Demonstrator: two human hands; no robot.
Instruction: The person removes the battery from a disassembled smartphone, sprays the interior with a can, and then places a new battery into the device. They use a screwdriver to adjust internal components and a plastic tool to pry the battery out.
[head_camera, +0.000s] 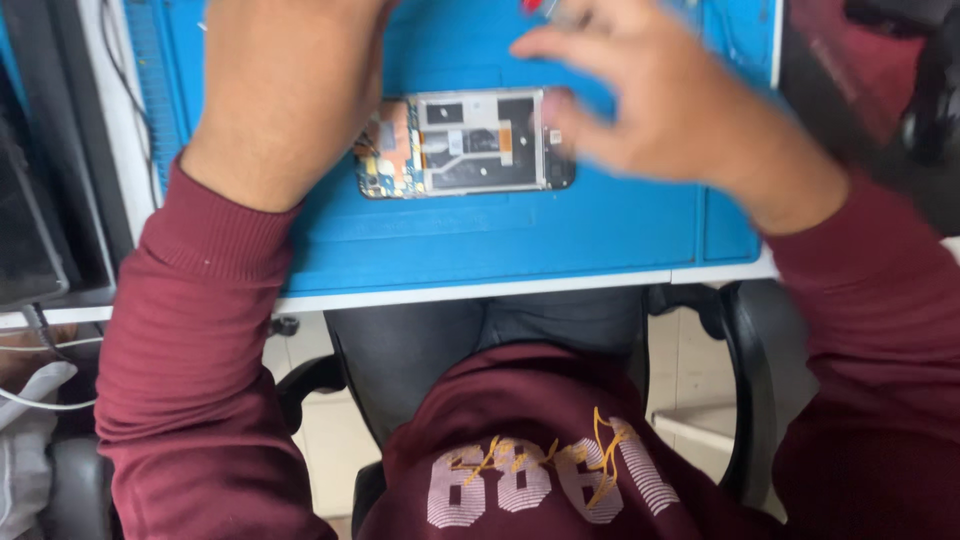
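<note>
Now steadying an opened phone (465, 143) on the blue mat (500, 235) with the left hand (285, 85), grip hidden; right hand (650, 90) blurred above, fingers spread.

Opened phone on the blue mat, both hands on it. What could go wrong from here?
1. The opened phone lies with its circuit board bare, and the left hand covers that end: fingers may touch components.
2. The right hand is motion-blurred over the other end and could knock the phone across the blue mat.

dark monitor screen (30, 220), left edge
</note>
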